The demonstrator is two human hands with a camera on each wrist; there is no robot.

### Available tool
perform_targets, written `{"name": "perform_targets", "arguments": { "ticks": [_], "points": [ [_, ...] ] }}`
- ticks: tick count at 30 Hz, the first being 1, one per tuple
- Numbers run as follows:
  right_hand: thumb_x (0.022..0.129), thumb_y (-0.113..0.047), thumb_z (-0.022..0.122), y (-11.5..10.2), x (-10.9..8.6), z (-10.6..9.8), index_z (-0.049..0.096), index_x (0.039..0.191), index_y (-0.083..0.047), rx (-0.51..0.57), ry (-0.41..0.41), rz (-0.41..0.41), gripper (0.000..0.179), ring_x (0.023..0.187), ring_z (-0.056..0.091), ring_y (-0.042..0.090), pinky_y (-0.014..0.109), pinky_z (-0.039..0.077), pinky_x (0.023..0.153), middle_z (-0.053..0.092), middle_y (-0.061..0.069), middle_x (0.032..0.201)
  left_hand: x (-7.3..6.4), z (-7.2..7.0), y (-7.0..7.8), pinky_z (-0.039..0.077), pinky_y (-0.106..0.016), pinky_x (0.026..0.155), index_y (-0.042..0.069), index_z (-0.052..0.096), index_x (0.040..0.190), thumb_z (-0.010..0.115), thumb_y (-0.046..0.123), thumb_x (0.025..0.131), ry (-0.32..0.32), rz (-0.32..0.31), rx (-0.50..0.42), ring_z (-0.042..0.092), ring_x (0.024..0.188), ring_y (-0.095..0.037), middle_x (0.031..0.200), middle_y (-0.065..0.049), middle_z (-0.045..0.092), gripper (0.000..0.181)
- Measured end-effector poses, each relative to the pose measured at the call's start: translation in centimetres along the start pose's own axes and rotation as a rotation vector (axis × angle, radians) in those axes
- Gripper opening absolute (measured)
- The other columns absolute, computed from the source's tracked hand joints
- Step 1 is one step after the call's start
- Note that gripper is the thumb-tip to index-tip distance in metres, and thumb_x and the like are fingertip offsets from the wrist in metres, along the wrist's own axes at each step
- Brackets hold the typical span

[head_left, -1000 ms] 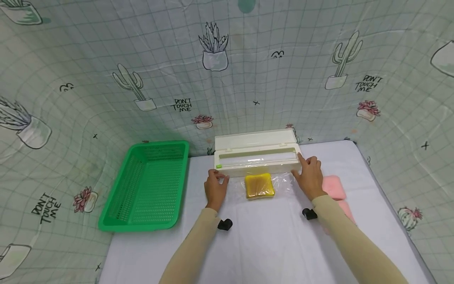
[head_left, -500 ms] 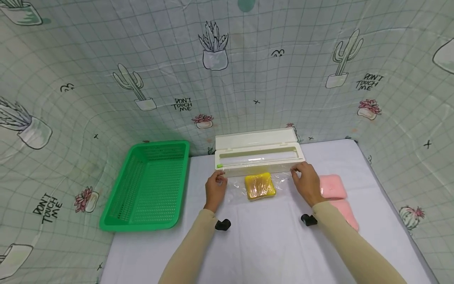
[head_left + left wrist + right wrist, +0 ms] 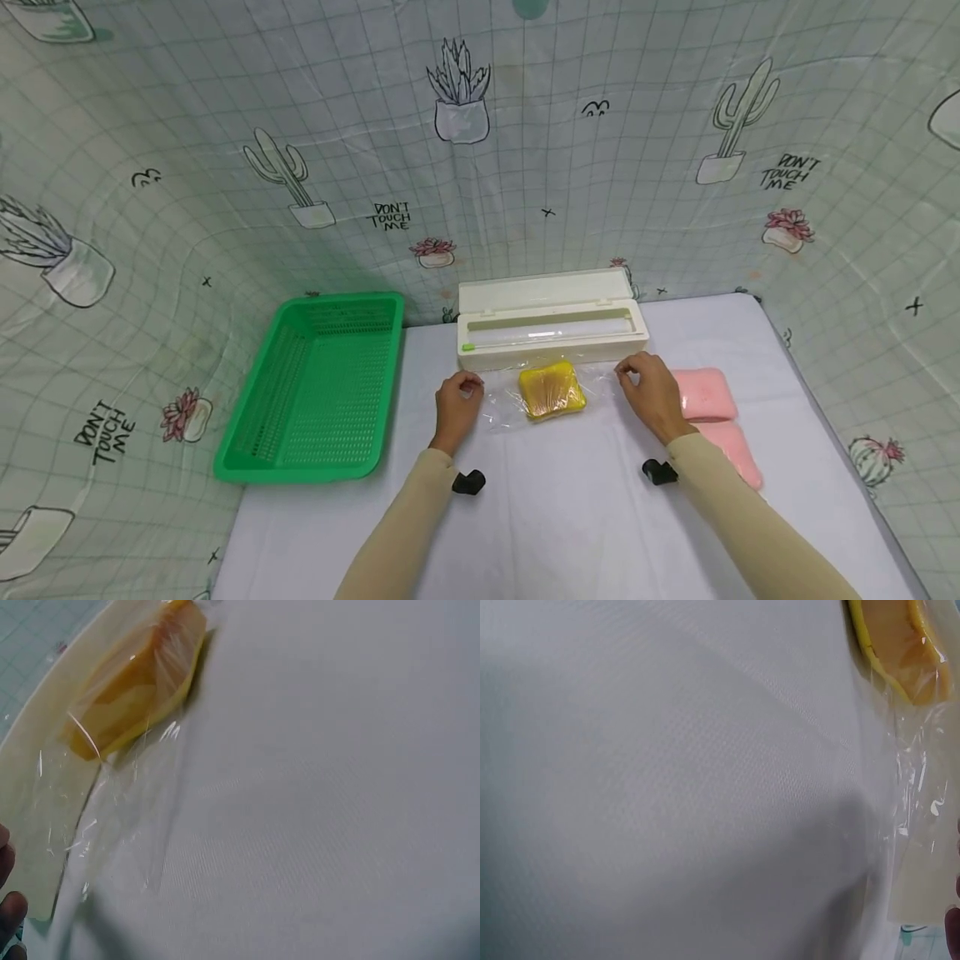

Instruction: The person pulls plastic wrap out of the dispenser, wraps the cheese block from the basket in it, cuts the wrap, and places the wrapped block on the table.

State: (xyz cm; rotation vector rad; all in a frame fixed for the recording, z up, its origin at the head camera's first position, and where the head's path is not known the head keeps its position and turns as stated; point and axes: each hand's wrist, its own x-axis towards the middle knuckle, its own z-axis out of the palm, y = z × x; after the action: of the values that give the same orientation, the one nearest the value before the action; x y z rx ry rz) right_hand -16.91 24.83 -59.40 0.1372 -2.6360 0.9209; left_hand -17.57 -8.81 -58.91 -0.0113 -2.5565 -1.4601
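A yellow, toast-shaped item with a brown face (image 3: 552,390) sits in front of the dispenser box, covered by clear plastic wrap (image 3: 498,404). At the film's left corner, my left hand (image 3: 456,410) pinches the wrap between thumb and fingers. My right hand (image 3: 649,398) pinches the opposite corner, just in front of the box's right end. The white plastic wrap dispenser (image 3: 555,354) stands behind with its lid raised and a roll inside. In the left wrist view, the film (image 3: 127,817) stretches from the yellow item towards my fingertips (image 3: 11,911).
A green perforated basket (image 3: 326,408) stands on the left of the white-covered table (image 3: 555,517). Two pink, soft-looking pieces (image 3: 705,393) lie beside my right forearm, partly hidden by it. A patterned curtain (image 3: 480,183) surrounds the back and sides.
My right hand has come off the dispenser's right end and drawn towards me to the film's corner. My left hand has shifted slightly nearer me. The yellow item has turned slightly.
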Motion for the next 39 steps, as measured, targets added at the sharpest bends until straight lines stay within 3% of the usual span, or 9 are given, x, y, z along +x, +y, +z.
{"name": "perform_targets", "arguments": {
  "ticks": [5,10,15,21,25,28,33,36,39],
  "points": [
    [0.088,0.012,0.074,0.0,-0.1,-0.3,0.071,0.089,-0.001,0.033,0.009,-0.054,0.013,0.091,0.064,0.036,0.051,0.051,0.081,0.071,0.016,0.094,0.0,-0.8,-0.3,0.039,-0.040,0.088,0.006,0.071,0.088,0.076,-0.001,0.089,-0.042,0.047,0.049,0.061,0.088,-0.029,0.087,-0.010,0.072,0.008],
    [0.084,0.016,0.076,0.1,-0.1,-0.8,0.071,0.085,-0.004,0.020,-0.003,-0.106,0.020,0.089,0.064,0.034,0.052,0.052,0.079,0.070,0.012,0.091,-0.1,-1.7,-1.1,0.038,-0.044,0.093,0.006,0.072,0.087,0.081,0.005,0.090,-0.119,0.129,0.165,0.060,0.093,-0.027,0.090,-0.007,0.071,0.009],
    [0.080,0.016,0.079,1.0,0.0,-1.1,0.072,0.079,-0.004,-0.030,0.006,-0.152,0.021,0.086,0.062,0.034,0.050,0.052,0.075,0.068,0.011,0.089,-0.1,-2.2,-1.8,0.042,-0.047,0.094,0.010,0.074,0.082,0.084,0.005,0.087,-0.120,0.261,0.314,0.061,0.091,-0.026,0.089,-0.004,0.070,0.013],
    [0.076,0.016,0.081,2.1,0.4,-1.2,0.073,0.077,-0.004,-0.127,0.064,-0.313,0.022,0.080,0.059,0.036,0.048,0.047,0.069,0.067,0.010,0.087,0.5,-2.5,-2.1,0.045,-0.043,0.099,0.015,0.076,0.083,0.086,0.013,0.089,-0.123,0.443,0.590,0.060,0.096,-0.020,0.091,0.003,0.068,0.011],
    [0.076,0.015,0.080,2.4,0.6,-1.2,0.074,0.078,-0.006,-0.212,0.031,-0.379,0.022,0.081,0.060,0.035,0.047,0.047,0.067,0.066,0.010,0.087,0.9,-2.8,-1.9,0.047,-0.041,0.098,0.017,0.076,0.086,0.083,0.017,0.092,-0.107,0.612,0.775,0.060,0.096,-0.019,0.092,0.003,0.067,0.009],
    [0.076,0.012,0.083,2.7,0.7,-1.3,0.074,0.079,-0.007,-0.272,0.003,-0.405,0.021,0.082,0.060,0.035,0.046,0.049,0.067,0.064,0.010,0.088,1.2,-3.1,-1.8,0.048,-0.040,0.097,0.018,0.076,0.087,0.082,0.018,0.092,-0.093,0.694,0.849,0.060,0.095,-0.020,0.093,0.003,0.067,0.007],
    [0.079,0.008,0.083,3.0,0.7,-1.6,0.078,0.084,-0.007,-0.355,-0.081,-0.406,0.016,0.085,0.060,0.034,0.047,0.050,0.070,0.063,0.010,0.091,1.4,-3.3,-2.0,0.048,-0.039,0.096,0.018,0.076,0.089,0.082,0.019,0.092,-0.093,0.737,0.889,0.061,0.095,-0.020,0.094,0.002,0.068,0.007],
    [0.084,0.009,0.079,3.1,0.4,-1.8,0.084,0.096,-0.008,-0.383,-0.179,-0.416,0.021,0.087,0.059,0.032,0.046,0.051,0.073,0.064,0.010,0.094,1.3,-3.3,-2.2,0.049,-0.039,0.095,0.018,0.074,0.089,0.080,0.019,0.093,-0.118,0.744,0.900,0.061,0.095,-0.020,0.094,0.002,0.067,0.008],
    [0.086,0.010,0.074,3.2,-0.3,-2.2,0.083,0.112,-0.008,-0.351,-0.276,-0.451,0.032,0.089,0.060,0.032,0.045,0.052,0.075,0.065,0.011,0.099,0.9,-3.3,-2.3,0.050,-0.038,0.094,0.018,0.074,0.090,0.080,0.020,0.094,-0.166,0.709,0.892,0.061,0.095,-0.019,0.095,0.003,0.067,0.008]
  ]
}}
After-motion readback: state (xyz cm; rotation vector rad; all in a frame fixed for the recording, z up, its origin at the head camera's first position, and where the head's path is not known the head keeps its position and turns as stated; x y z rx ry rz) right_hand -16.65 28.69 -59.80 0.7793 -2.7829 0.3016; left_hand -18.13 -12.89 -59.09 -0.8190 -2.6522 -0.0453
